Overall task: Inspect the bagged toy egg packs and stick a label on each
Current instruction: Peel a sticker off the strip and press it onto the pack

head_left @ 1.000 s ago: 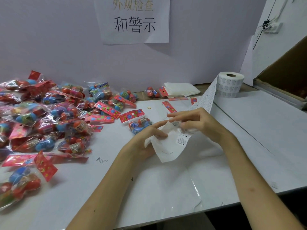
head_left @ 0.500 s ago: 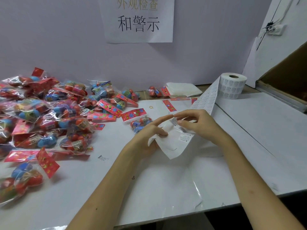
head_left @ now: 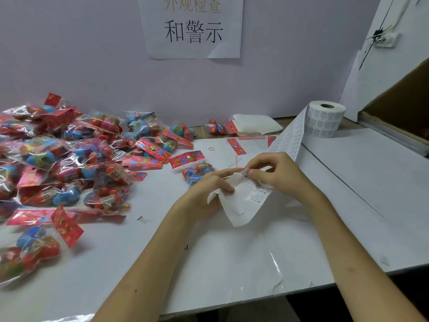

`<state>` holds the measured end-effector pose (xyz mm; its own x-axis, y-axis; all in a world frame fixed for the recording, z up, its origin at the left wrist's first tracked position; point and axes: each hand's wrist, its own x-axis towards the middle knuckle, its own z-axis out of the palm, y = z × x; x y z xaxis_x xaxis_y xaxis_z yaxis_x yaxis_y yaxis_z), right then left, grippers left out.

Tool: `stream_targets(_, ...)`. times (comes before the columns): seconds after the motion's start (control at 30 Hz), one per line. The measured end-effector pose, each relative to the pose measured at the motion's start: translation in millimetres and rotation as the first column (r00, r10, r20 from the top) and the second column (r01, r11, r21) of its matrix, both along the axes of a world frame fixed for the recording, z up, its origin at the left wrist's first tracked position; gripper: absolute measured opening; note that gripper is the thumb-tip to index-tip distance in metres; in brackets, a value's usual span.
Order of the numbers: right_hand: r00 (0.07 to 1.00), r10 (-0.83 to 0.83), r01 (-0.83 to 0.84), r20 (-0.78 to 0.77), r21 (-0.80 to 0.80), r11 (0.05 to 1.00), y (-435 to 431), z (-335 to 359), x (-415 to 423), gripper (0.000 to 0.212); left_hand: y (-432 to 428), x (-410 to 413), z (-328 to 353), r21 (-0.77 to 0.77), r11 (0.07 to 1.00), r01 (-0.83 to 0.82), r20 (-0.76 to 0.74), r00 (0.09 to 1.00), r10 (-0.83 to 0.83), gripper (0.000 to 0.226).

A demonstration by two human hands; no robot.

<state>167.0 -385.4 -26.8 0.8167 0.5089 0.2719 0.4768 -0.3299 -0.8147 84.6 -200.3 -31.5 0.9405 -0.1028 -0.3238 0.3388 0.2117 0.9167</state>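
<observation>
Both forearms reach over the counter (head_left: 232, 263), meeting mid-counter: the left grip (head_left: 209, 189) curls round the loose end of a label strip (head_left: 239, 205), and the right grip (head_left: 276, 173) pinches a label (head_left: 245, 171) at the strip's top edge between thumb and forefinger. The strip runs back to a roll (head_left: 326, 118), far right. Heaped on the left lie egg packs (head_left: 69, 159), clear bags of red and blue eggs, with one pack (head_left: 197, 170) just behind the left grip.
</observation>
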Motion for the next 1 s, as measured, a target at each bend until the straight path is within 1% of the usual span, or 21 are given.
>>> stream_targets(0.13,0.998,0.056,-0.056,-0.022,0.020,0.998,-2,1,1,0.006,2,0,-1,-0.018,0.999,0.029,0.010,1.000,-0.028,0.053)
stream_targets(0.27,0.996,0.086,-0.084,-0.036,0.048,0.995,-2,2,-2,0.016,1,-1,-2,0.002,0.999,0.045,0.028,0.999,-0.045,0.056)
stream_targets(0.37,0.993,0.094,-0.086,-0.069,0.111,0.990,-1,7,-5,0.031,2,-1,-3,-0.057,0.998,-0.031,0.006,0.999,0.031,0.058)
stream_targets(0.43,0.989,0.098,-0.083,-0.112,0.131,0.988,-1,11,-7,0.035,5,-1,-1,-0.094,0.992,-0.081,-0.003,0.997,0.081,0.056)
stream_targets(0.47,0.987,0.103,-0.087,-0.127,0.125,0.988,-2,11,-8,0.036,6,0,1,-0.072,0.993,-0.097,-0.005,0.995,0.097,0.054)
stream_targets(0.5,0.985,0.108,-0.092,-0.137,0.116,0.989,-2,12,-8,0.038,7,0,2,0.006,0.993,-0.114,0.017,0.993,0.114,0.051)
stream_targets(0.53,0.983,0.111,-0.096,-0.145,0.106,0.990,-2,12,-9,0.041,5,1,1,0.148,0.979,-0.138,0.082,0.989,0.126,0.047)
stream_targets(0.57,0.982,0.109,-0.094,-0.152,0.100,0.991,-2,12,-9,0.044,4,2,-2,0.328,0.925,-0.189,0.192,0.973,0.131,0.043)
stream_targets(0.6,0.982,0.102,-0.087,-0.159,0.099,0.991,-1,12,-9,0.048,2,4,-7,0.495,0.822,-0.283,0.332,0.935,0.122,0.039)
stream_targets(0.63,0.981,0.094,-0.078,-0.167,0.101,0.992,0,12,-9,0.050,1,5,-11,0.599,0.689,-0.408,0.471,0.875,0.109,0.035)
stream_targets(0.67,0.981,0.087,-0.070,-0.173,0.104,0.992,1,12,-9,0.051,0,5,-14,0.628,0.573,-0.527,0.584,0.806,0.101,0.030)
stream_targets(0.7,0.980,0.083,-0.064,-0.182,0.110,0.992,1,13,-9,0.050,0,5,-15,0.603,0.494,-0.626,0.668,0.735,0.115,0.027)
stream_targets(0.77,0.976,0.082,-0.056,-0.204,0.130,0.990,1,14,-9,0.043,6,5,-14,0.512,0.389,-0.766,0.754,0.618,0.224,0.024)
stream_targets(0.8,0.972,0.086,-0.054,-0.219,0.146,0.988,2,14,-10,0.043,11,6,-14,0.492,0.327,-0.807,0.759,0.581,0.292,0.023)
stream_targets(0.83,0.967,0.095,-0.057,-0.237,0.163,0.985,3,14,-10,0.044,16,7,-14,0.516,0.251,-0.819,0.745,0.574,0.341,0.022)
stream_targets(0.87,0.961,0.109,-0.065,-0.254,0.178,0.982,3,14,-10,0.045,22,8,-15,0.589,0.166,-0.791,0.706,0.603,0.371,0.026)
stream_targets(0.9,0.956,0.125,-0.075,-0.267,0.191,0.979,4,13,-10,0.046,27,9,-17,0.688,0.089,-0.720,0.639,0.659,0.395,0.034)
stream_targets(0.93,0.951,0.139,-0.085,-0.275,0.197,0.977,5,12,-9,0.045,33,9,-20,0.783,0.038,-0.621,0.552,0.722,0.418,0.045)
stream_targets(0.97,0.949,0.148,-0.094,-0.278,0.196,0.976,5,11,-9,0.040,37,9,-21,0.852,0.024,-0.523,0.463,0.773,0.434,0.054)
stream_targets(1.0,0.950,0.152,-0.102,-0.273,0.190,0.977,6,10,-8,0.034,41,9,-23,0.895,0.037,-0.445,0.383,0.809,0.445,0.062)
